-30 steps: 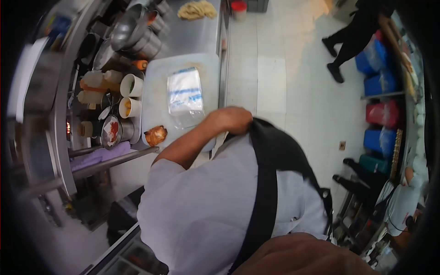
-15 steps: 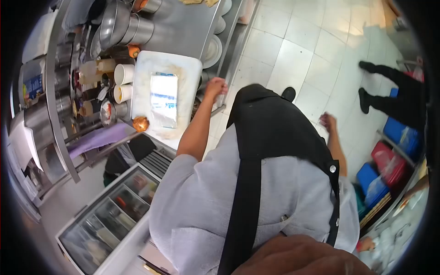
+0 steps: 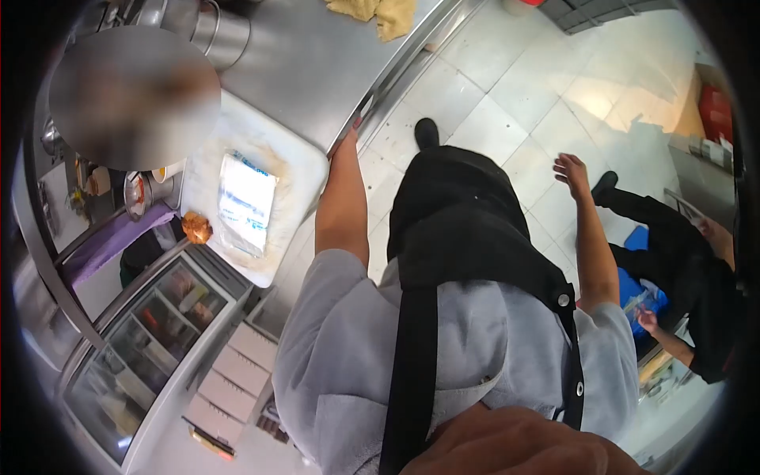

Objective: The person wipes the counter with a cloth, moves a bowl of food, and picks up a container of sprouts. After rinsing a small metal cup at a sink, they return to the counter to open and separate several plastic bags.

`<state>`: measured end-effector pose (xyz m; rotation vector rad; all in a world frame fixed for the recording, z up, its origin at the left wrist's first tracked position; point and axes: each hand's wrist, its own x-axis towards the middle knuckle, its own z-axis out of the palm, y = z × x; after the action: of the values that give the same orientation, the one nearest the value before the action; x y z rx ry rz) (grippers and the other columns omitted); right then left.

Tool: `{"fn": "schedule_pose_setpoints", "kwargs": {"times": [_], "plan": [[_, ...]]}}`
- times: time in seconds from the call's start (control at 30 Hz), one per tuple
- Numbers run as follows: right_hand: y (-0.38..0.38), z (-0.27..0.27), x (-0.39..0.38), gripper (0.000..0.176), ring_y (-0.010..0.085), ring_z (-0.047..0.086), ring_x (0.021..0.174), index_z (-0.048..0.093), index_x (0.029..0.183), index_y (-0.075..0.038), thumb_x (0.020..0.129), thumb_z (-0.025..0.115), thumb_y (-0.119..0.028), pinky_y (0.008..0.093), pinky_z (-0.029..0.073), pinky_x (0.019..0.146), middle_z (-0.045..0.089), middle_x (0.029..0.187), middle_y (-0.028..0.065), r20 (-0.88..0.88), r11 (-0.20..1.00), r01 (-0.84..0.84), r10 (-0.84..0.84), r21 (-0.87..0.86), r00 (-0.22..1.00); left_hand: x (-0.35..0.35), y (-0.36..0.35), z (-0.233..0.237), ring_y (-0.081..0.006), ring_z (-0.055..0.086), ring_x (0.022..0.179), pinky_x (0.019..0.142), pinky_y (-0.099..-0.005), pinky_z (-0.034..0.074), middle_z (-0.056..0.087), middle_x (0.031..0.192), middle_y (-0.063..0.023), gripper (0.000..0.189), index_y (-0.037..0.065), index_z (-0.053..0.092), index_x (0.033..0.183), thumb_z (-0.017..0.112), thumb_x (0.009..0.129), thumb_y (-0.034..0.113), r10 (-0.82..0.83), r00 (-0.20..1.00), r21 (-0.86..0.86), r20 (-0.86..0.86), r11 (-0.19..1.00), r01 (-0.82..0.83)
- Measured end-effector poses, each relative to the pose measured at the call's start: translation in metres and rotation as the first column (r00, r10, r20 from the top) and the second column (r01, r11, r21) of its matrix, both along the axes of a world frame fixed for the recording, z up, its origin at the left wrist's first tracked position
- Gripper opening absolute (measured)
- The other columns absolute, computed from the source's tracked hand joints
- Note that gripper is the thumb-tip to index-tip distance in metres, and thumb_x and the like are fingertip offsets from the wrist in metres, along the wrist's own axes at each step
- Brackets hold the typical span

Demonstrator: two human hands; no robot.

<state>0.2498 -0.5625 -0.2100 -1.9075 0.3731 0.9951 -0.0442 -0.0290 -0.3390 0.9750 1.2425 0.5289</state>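
Observation:
My left hand (image 3: 350,136) is at the front edge of the steel counter (image 3: 293,63), beside the corner of a white cutting board (image 3: 302,162). Its fingers are mostly hidden at that edge, so I cannot tell whether they grip it. On the board lies a flat, shiny plastic packet (image 3: 247,204) with blue print. An orange-brown, onion-like round thing (image 3: 196,227) sits by the board's left edge. Out to the right, my right hand (image 3: 571,174) hangs over the tiled floor, fingers apart and holding nothing.
A glass-topped case with compartments (image 3: 158,324) stands at lower left. Tan cloths (image 3: 380,12) lie at the counter's far end. Metal pots (image 3: 226,32) stand at upper left, partly behind a blurred patch. A person in black (image 3: 673,245) is close on my right.
My view has turned and moved along the counter. My left hand has come to the counter edge, and my right hand has lifted with fingers spread. The person in black appears nearer.

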Motion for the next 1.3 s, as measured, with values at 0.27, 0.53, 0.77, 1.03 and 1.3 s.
{"fn": "schedule_pose_setpoints", "kwargs": {"times": [0.27,0.53,0.77,1.03,1.3], "plan": [[0.221,-0.117,-0.066,0.032,0.0188,0.062,0.068,0.063,0.089,0.001,0.083,0.06,-0.031,0.0329,0.049,0.067,0.065,0.076,0.0091,0.13,0.75,-0.645,0.632,0.144,0.764,-0.006,0.017,0.052,-0.0216,0.06,0.074,0.073,-0.036,0.052,0.061,0.081,-0.0094,0.039,0.001,0.054,0.095,0.042,0.095,0.038,-0.054,0.974,0.015,-0.219,0.998,0.059],[0.288,-0.167,-0.13,0.016,0.0124,0.061,0.073,0.064,0.093,-0.003,0.084,0.06,-0.015,0.0262,0.047,0.065,0.065,0.082,0.0041,-0.019,0.804,-0.227,0.284,0.549,0.959,-0.004,0.038,0.06,-0.0216,0.061,0.064,0.067,-0.0376,0.054,0.06,0.071,-0.0085,0.023,0.002,0.055,0.089,0.047,0.087,0.023,-0.149,0.948,-0.045,-0.282,0.989,0.142],[0.175,-0.233,-0.198,0.027,0.0123,0.061,0.072,0.062,0.096,0.001,0.087,0.059,-0.024,0.0265,0.047,0.064,0.065,0.079,0.0064,-0.125,0.917,-0.233,0.285,0.324,0.95,-0.01,0.013,0.097,-0.0218,0.06,0.054,0.056,-0.0321,0.054,0.061,0.071,-0.0142,0.018,-0.004,0.052,0.094,0.045,0.084,0.01,-0.188,0.931,0.162,-0.314,0.955,0.248],[0.082,-0.288,-0.254,0.022,0.0107,0.056,0.066,0.062,0.096,-0.002,0.087,0.058,-0.021,0.026,0.044,0.06,0.06,0.073,0.003,-0.099,0.908,-0.415,0.419,0.059,0.903,-0.038,-0.14,0.063,-0.0224,0.062,0.055,0.055,-0.036,0.055,0.063,0.076,-0.0168,0.015,-0.001,0.048,0.1,0.05,0.089,0.009,-0.305,0.923,-0.229,-0.234,0.94,0.253],[0.058,-0.279,-0.273,0.022,0.0259,0.064,0.079,0.062,0.096,-0.001,0.084,0.063,-0.019,0.0335,0.048,0.072,0.065,0.083,0.0156,-0.039,0.895,-0.446,0.445,-0.022,0.895,-0.118,-0.135,-0.162,-0.0219,0.061,0.059,0.063,-0.041,0.055,0.061,0.074,-0.0135,0.019,-0.003,0.053,0.097,0.044,0.089,0.011,-0.034,0.952,-0.325,-0.305,0.943,-0.071]]}}
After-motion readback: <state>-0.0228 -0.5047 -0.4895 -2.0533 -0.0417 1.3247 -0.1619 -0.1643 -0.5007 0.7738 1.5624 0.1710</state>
